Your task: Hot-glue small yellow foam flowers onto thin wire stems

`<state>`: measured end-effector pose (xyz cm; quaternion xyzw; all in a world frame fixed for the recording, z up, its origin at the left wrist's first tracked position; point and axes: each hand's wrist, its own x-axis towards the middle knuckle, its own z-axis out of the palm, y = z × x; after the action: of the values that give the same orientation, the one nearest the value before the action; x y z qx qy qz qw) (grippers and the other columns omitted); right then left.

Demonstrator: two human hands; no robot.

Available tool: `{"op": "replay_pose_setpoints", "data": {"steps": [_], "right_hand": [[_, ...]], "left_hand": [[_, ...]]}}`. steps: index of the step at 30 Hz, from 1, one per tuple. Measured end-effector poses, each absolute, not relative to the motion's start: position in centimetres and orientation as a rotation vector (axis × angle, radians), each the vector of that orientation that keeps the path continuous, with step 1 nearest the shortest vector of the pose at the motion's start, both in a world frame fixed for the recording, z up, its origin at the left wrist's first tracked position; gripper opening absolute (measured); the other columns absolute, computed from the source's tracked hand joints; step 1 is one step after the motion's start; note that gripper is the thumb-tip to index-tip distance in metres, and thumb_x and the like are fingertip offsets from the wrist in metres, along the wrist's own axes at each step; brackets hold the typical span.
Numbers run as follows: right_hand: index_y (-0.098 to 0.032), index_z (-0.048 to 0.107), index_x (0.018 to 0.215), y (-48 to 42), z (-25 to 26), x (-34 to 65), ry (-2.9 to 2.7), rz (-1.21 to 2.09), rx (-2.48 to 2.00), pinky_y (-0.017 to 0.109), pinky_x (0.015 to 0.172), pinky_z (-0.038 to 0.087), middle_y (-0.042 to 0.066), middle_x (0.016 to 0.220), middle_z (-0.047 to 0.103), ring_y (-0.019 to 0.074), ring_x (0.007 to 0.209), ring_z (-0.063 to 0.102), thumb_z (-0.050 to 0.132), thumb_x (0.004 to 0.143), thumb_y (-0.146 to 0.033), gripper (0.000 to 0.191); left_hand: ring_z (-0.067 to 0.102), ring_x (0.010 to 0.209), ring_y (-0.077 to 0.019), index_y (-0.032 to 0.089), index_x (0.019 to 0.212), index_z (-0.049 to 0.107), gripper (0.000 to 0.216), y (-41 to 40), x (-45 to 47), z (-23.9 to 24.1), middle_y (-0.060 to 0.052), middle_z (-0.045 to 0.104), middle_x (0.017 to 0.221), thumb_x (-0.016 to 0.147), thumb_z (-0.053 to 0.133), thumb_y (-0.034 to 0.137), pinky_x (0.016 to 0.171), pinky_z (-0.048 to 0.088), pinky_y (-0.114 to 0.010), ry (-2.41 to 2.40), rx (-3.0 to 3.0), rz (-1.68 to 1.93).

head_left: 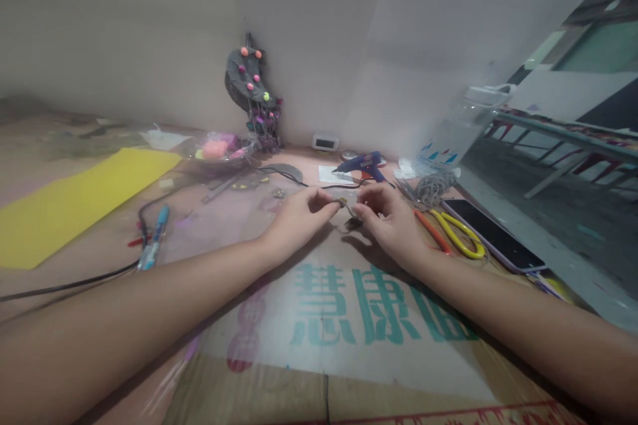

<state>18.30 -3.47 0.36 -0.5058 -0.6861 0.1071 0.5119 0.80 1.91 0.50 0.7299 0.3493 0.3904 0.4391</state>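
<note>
Over the middle of the work surface, my left hand (302, 216) pinches a small brownish-yellow piece (341, 202) between thumb and forefinger. A thin grey cord (349, 210) runs from that piece toward my right hand (386, 216), whose thumb and fingertips are closed on the cord. Just under the right fingertips is a small dark piece (353, 223); whether it hangs from the cord or is held too, I cannot tell. Both hands are a little above a cardboard sheet (249, 392) with large green printed characters, under clear plastic.
Behind my hands lies a blue glue gun (366, 163). To the right are yellow-handled pliers (461, 236), a phone (493, 232), a ball of grey yarn (433, 189) and a clear bottle (453, 129). A decorated grey crescent (244, 80) stands against the wall; yellow paper (84, 206) lies left.
</note>
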Motion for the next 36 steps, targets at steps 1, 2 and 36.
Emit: {"op": "replay_pose_setpoints", "data": {"steps": [1,2,36], "right_hand": [[-0.020,0.053,0.085,-3.58,0.38,18.27,-1.709,0.176,-1.198,0.025,0.056,0.041,-0.001,0.075,0.054,0.0121,0.062,0.050,0.063,0.085,-0.027,0.012],[-0.020,0.053,0.081,-3.68,0.42,18.26,-1.778,0.097,-1.175,0.026,0.057,0.040,-0.001,0.074,0.053,0.0120,0.062,0.048,0.064,0.084,-0.026,0.013],[-0.021,0.052,0.081,-3.59,0.48,18.57,-1.998,-0.094,-1.162,0.029,0.060,0.040,0.001,0.077,0.052,0.0142,0.066,0.046,0.056,0.086,-0.017,0.007]], "left_hand": [[0.060,0.077,-0.0159,0.016,0.082,0.061,0.017,1.98,0.81,0.45,-0.002,0.066,0.082,0.080,0.061,0.033,0.070,0.045,-0.027,0.869,1.815,0.963],[0.060,0.077,-0.0160,0.016,0.082,0.061,0.018,2.04,0.82,0.39,-0.003,0.066,0.082,0.080,0.061,0.034,0.070,0.045,-0.028,0.867,1.818,0.959],[0.061,0.074,-0.0159,0.016,0.076,0.061,0.015,1.78,0.96,0.75,-0.003,0.067,0.078,0.079,0.062,0.031,0.070,0.046,-0.028,0.865,1.782,0.926]]}}
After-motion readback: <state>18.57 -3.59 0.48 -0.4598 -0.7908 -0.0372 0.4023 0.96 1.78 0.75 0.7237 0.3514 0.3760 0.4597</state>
